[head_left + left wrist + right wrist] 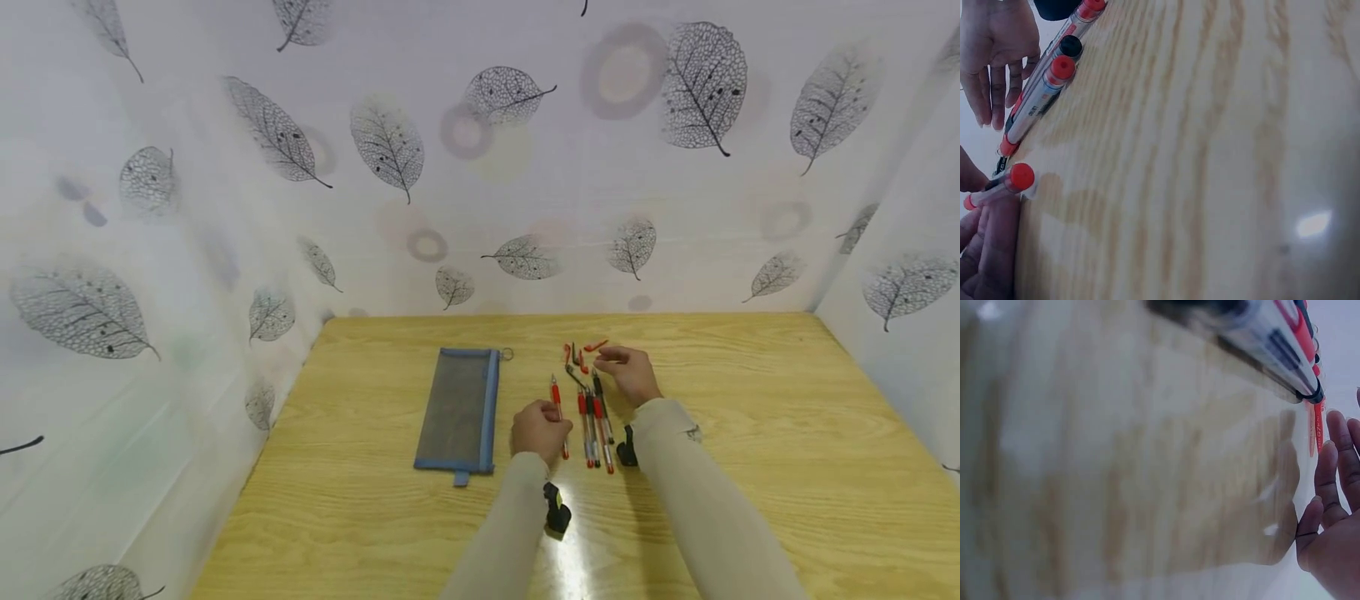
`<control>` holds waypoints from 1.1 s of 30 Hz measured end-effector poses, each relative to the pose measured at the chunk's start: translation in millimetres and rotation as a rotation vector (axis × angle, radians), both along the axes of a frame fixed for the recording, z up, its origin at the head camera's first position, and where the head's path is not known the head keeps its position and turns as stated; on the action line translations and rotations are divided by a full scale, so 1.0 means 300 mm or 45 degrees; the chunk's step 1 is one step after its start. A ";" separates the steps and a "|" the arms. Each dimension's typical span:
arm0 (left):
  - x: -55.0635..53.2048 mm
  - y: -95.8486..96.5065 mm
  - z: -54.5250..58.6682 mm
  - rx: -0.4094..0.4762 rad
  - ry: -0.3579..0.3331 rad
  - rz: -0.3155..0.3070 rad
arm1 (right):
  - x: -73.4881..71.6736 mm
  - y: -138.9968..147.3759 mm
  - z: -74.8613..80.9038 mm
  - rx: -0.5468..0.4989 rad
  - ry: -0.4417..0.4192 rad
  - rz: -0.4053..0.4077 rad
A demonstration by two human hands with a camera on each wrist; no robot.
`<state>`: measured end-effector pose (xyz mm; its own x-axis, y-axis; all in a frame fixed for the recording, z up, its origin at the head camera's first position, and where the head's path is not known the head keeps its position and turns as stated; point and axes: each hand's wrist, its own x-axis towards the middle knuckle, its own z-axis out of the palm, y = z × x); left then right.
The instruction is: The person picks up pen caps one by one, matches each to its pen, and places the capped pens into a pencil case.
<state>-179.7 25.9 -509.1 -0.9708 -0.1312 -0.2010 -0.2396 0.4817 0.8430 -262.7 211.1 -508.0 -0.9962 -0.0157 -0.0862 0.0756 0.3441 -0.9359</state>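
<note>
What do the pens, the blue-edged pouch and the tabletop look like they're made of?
Pens: smooth, clear plastic, most likely; the barrels look see-through with printed lettering.
Pouch: perhaps matte grey mesh or thin fabric, judging by its dull panel; the weave is too small to confirm.
Tabletop: glossy wood or wood-look laminate; grain and bright glare show, but not which.

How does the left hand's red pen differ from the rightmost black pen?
The red pen has a red grip; the black pen, a black one. The left hand holds the red pen; the black pen lies on the table. Both are uncapped, tips pointing forward.
</note>
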 end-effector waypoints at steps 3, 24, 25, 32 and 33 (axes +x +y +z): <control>-0.004 -0.007 -0.021 0.007 0.048 0.001 | -0.001 0.000 -0.001 -0.004 -0.014 -0.001; -0.017 -0.020 -0.048 0.123 0.182 0.038 | -0.039 -0.062 0.024 0.318 -0.131 -0.102; -0.017 -0.020 -0.049 0.125 0.189 0.039 | -0.040 -0.066 0.027 0.353 -0.136 -0.110; -0.012 -0.022 -0.047 0.104 0.213 0.046 | -0.051 -0.090 0.026 0.527 -0.160 -0.143; -0.011 -0.023 -0.046 0.101 0.211 0.045 | -0.053 -0.093 0.025 0.541 -0.163 -0.149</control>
